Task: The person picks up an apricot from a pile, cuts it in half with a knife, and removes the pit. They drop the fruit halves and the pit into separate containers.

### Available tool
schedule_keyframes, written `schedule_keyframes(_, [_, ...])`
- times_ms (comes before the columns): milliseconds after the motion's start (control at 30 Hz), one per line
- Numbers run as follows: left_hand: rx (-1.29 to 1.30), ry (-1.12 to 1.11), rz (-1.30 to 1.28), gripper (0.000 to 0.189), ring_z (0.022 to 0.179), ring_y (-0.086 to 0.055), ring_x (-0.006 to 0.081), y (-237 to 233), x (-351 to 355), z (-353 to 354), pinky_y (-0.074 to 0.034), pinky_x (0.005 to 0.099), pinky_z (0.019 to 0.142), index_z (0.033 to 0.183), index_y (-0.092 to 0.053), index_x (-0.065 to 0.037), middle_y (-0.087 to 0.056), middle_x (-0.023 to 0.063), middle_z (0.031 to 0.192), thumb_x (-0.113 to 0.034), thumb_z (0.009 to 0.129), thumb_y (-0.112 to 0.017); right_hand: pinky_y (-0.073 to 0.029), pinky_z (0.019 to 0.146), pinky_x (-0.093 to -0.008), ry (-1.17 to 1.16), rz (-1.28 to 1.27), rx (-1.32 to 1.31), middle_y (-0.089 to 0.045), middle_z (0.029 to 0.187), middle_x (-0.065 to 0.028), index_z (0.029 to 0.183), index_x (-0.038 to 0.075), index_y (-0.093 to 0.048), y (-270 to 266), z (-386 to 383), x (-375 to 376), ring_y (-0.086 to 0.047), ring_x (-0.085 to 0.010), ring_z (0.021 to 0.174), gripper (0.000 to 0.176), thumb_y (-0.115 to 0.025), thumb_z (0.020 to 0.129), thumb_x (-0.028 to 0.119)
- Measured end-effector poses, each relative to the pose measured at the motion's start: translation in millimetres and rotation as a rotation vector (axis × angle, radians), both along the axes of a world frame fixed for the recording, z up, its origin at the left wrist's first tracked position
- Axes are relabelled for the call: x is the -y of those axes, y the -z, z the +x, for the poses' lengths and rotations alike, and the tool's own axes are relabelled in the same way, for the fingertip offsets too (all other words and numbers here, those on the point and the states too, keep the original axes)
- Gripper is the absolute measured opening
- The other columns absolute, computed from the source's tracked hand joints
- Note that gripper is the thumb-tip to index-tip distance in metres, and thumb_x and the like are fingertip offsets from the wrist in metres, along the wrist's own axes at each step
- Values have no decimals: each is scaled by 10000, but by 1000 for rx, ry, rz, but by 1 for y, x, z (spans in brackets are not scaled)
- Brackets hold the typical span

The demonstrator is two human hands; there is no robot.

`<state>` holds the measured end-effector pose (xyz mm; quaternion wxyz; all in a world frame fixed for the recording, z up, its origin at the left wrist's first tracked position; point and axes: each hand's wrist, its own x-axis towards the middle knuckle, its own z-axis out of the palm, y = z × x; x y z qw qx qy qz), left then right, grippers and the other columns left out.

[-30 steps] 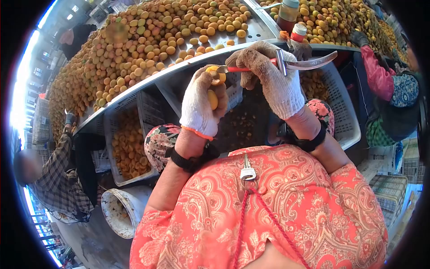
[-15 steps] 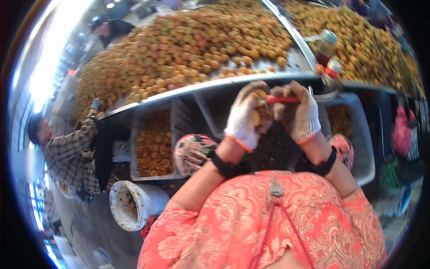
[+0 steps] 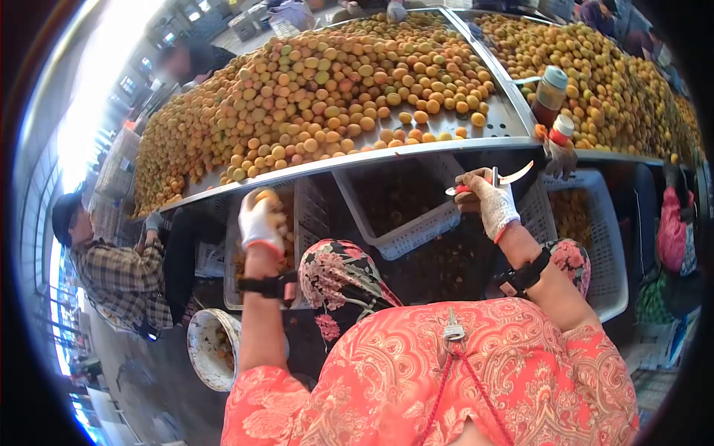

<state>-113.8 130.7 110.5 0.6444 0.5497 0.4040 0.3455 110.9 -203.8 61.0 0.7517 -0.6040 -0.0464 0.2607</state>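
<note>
My left hand [image 3: 262, 223], in a white and orange-edged glove, is over a crate of orange fruit pieces [image 3: 239, 260]. Its fingers are curled round an orange fruit piece [image 3: 266, 196]. On the right, my right hand [image 3: 487, 202], in a stained glove, is closed on a red-handled knife [image 3: 515, 175] whose curved blade points right and up. Just beyond both hands runs the metal table edge [image 3: 357, 158], with a large heap of orange-yellow fruit [image 3: 297, 89] behind it.
Between my hands is a tilted grey crate [image 3: 416, 239]. Another crate [image 3: 611, 253] stands at right, a white bucket [image 3: 210, 349] at lower left. Two jars, one brown-filled [image 3: 550, 97] and one red-and-white [image 3: 561, 130], stand by the table divider. A person in plaid [image 3: 123, 271] sits at left.
My hands were together in front of me and have parted. The left moved left over the crate with a fruit piece; the right stayed near its place, and the knife blade now shows.
</note>
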Motion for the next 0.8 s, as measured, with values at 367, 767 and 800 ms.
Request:
schedule_keyframes(367, [-171,97,608,288,983,-590,142,-29,-57,64,-466,274,869,1119,-677,19,-682,94,1081,-174,911,-628,-589,583,-318,-94,12,5,-689,990,-144,1121,32,-543,2,-3,10,-709,-223,742,227,-602,918,114])
schedule_keyframes(767, [-823,983,1164,498,1159,-593,305,21,49,307,-455,336,1011,1310,-601,-111,-607,156,1287,-294,847,-606,-500,539,-283,-167,-135,-57,-618,716,-57,979,47,-600,22,18,19,-613,-146,569,148,-619,867,142])
schedule_keyframes(800, [-814,959,1124,521,1174,-589,307,27,48,321,-455,346,1017,1334,-579,-114,-593,163,1307,-292,846,-610,-498,537,-275,-181,-120,-95,-614,729,-55,998,41,-598,19,20,22,-619,-141,584,165,-624,868,139])
